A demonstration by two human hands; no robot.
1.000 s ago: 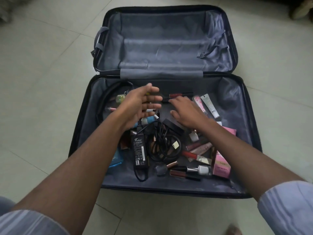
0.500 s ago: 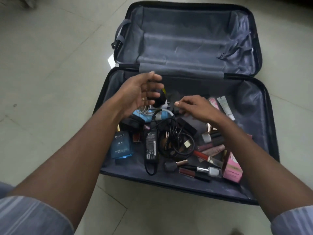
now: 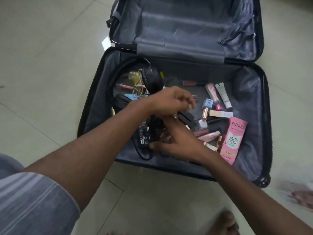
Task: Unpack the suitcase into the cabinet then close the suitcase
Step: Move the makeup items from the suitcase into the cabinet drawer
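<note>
The dark suitcase point(image 3: 94, 106) lies open on the floor, its lid point(image 3: 186, 22) flat behind and empty. The near half holds a black charger brick point(image 3: 144, 133) with a coiled black cable point(image 3: 155, 126), black headphones point(image 3: 150, 80), a pink Pond's box point(image 3: 233, 139), nail polish bottles point(image 3: 206, 106), tubes point(image 3: 223, 95) and several lip glosses. My right hand point(image 3: 176, 143) grips the cable coil, thumb out to the left. Crossing just above it, my left hand point(image 3: 171, 102) has its fingers curled downward; motion blur hides whether it holds anything.
Pale floor tiles point(image 3: 42, 73) surround the case. A white tag point(image 3: 106, 42) pokes out at the hinge on the left. A bare foot point(image 3: 221, 224) shows at the bottom edge. A beige cord point(image 3: 138, 89) lies tangled beside the headphones.
Both hands dropped toward the near half's middle; my right hand slid under the left onto the cable coil. The camera moved closer and leftward, so the case sits further right.
</note>
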